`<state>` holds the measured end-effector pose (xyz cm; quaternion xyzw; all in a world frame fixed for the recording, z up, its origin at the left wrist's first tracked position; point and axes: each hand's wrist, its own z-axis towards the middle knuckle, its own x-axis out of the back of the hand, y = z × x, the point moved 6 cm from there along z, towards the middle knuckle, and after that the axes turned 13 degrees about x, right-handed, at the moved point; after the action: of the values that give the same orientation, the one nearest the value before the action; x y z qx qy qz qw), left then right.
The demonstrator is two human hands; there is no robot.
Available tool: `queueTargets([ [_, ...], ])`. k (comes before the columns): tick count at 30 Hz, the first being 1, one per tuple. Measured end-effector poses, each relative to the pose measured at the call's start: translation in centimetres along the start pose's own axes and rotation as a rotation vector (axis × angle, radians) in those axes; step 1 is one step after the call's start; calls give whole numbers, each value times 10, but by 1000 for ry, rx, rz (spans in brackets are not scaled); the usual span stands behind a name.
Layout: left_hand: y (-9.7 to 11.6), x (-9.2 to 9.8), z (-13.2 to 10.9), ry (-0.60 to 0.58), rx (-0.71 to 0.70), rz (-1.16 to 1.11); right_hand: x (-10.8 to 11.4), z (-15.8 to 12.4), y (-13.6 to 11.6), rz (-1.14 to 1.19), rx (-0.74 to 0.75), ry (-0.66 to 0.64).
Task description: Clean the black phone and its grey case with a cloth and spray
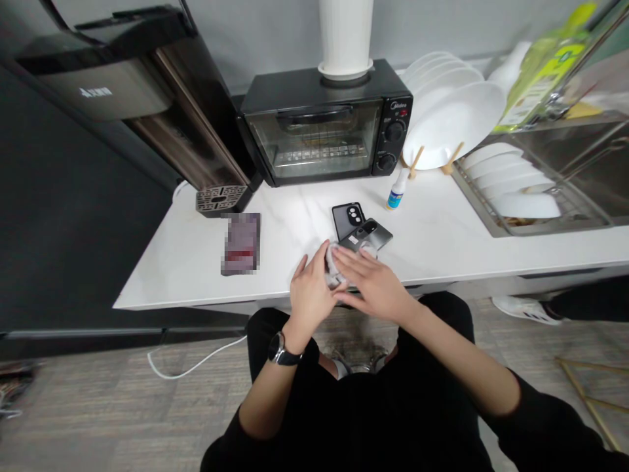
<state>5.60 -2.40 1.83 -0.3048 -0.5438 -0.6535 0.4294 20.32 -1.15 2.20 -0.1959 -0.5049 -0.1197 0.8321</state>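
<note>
My left hand (313, 292) is closed on a crumpled white-grey cloth (334, 263) above the counter's front edge. Over the same cloth lies my right hand (376, 287), its fingers pressing it against the left; whether something is wrapped inside is hidden. Just beyond my fingers, a dark smartphone (377, 237) lies back up, partly overlapping a black phone case (344, 216) with camera cutouts. A small white spray bottle (394, 191) with a blue label stands behind them to the right.
A toaster oven (324, 141) stands at the back under a white pot (346, 33). Left are a drinks dispenser (191, 131) and a blurred-out dark flat item (242, 244). Right are racked plates (455, 124), a sink basket with dishes (521, 183) and a green bottle (540, 78).
</note>
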Motion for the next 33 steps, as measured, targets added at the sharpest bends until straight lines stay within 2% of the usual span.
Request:
queueTargets([
  [2, 2, 3, 0, 21, 3, 1, 12, -11, 28, -70, -168, 61],
  [4, 5, 5, 0, 32, -10, 8, 21, -21, 52, -92, -268, 89],
  [6, 6, 5, 0, 26, -52, 26, 22, -26, 57, -32, -211, 70],
  [9, 5, 7, 1, 19, -146, 75, 21, -34, 46, 124, -85, 97],
  [11, 4, 8, 1, -1, -217, 119, 27, -44, 51, 201, -190, 257],
  [13, 1, 11, 1, -21, -265, 126, 35, -58, 66, 242, -400, 488],
  [15, -2, 16, 5, -2, -250, 89, 39, -68, 78, 277, -544, 654],
  [16, -3, 19, 8, 24, -216, 61, 39, -69, 81, 302, -561, 687],
  [21, -5, 24, 26, 122, -9, -149, 30, -56, 76, 369, -473, 573],
  [24, -3, 14, 34, 57, 85, -254, 27, -52, 71, 304, -451, 501],
  [26, -4, 6, 35, 8, 139, -198, 25, -49, 67, 240, -415, 435],
  [28, -3, 3, 33, 9, 137, -73, 23, -46, 63, 169, -387, 368],
  [30, 0, 2, 26, 36, 63, 19, 21, -45, 60, 108, -372, 319],
  [33, 5, 3, 14, 40, -28, 57, 24, -48, 58, 38, -411, 332],
])
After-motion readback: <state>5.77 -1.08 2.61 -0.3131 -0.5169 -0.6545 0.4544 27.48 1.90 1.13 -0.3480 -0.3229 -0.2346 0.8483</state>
